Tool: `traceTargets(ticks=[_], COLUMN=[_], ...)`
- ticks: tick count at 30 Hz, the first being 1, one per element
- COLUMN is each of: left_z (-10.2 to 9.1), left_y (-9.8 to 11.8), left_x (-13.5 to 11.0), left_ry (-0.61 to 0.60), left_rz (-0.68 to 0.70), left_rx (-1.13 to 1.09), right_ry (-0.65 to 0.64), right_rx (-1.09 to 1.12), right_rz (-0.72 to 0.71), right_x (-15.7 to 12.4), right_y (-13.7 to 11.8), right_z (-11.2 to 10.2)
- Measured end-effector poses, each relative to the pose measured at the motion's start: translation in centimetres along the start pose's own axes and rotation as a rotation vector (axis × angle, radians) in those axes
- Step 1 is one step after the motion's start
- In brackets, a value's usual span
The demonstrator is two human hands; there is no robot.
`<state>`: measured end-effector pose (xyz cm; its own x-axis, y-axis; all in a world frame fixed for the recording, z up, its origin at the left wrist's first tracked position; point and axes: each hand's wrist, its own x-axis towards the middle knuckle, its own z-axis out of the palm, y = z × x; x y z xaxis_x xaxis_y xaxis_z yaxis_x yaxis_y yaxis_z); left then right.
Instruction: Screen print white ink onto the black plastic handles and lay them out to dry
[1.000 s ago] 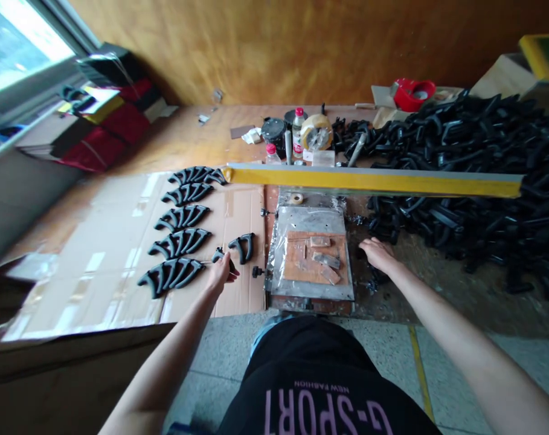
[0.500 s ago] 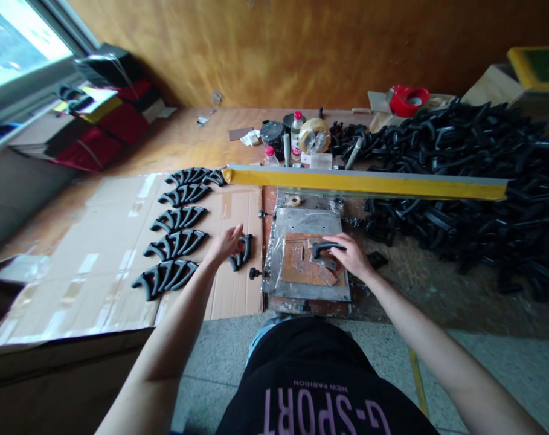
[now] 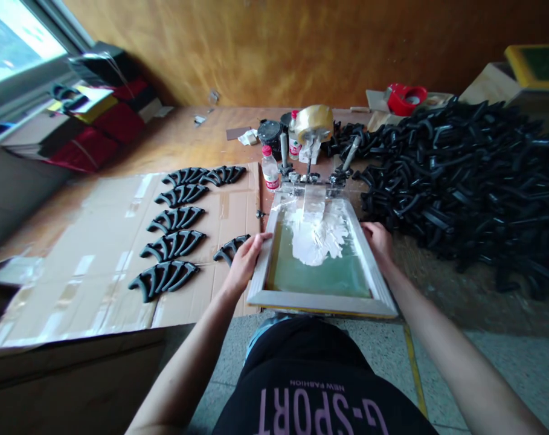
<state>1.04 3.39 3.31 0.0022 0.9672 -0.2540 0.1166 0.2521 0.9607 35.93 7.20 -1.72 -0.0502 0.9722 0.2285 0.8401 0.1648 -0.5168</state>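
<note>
Your left hand [image 3: 244, 263] and right hand [image 3: 377, 240] grip the sides of the screen-printing frame [image 3: 322, 304], with the fingers [image 3: 260, 238] closed over its rails. It appears tilted up from the hinge clamps [image 3: 310, 178] at the far end of the counter [image 3: 179, 136]. White ink [image 3: 314, 238] lies pooled on the green mesh [image 3: 317, 275]. The step in hand seems to be positioning the screen, so the next move likely calls for lowering it squarely before spreading the ink.
</note>
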Motion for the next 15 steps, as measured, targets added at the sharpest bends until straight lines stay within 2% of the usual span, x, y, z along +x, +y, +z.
traceTargets(ticks=[2,4,5,7,9,11,15], left_z=[0.3,0.9,1.2,1.5,1.5,1.3,1.3], left_y=[-3.4,-6.1,-7.2,-8.5,-9.2,-9.6,-10.0], left_x=[-0.3,0.1,0.4,0.9,1.3,1.5,1.5], left_ry=[-0.006,-0.011,-0.008,0.005,0.009,0.019,0.079], left_rz=[-0.073,-0.121,-0.131,-0.127,-0.130,-0.143,-0.137], left_rx=[0.031,0.062,0.085,0.135,0.162,0.173,0.165], right_ry=[0.125,0.155,0.121,-0.035,-0.205,-0.325,-0.473], right_rx=[-0.031,-0.082,-0.118,-0.194,-0.249,-0.280,-0.229], right_rz=[0.010,-0.107,-0.180,-0.279,-0.294,-0.329,-0.645], right_x=[2.5,4.7,5.6,6.4,5.7,3.7,-0.5], right_y=[-0.9,-3.4,-4.9,-7.6,-9.2,-9.6,-8.5], right_z=[-0.6,0.0,0.6,2.2,3.4,3.8,2.2])
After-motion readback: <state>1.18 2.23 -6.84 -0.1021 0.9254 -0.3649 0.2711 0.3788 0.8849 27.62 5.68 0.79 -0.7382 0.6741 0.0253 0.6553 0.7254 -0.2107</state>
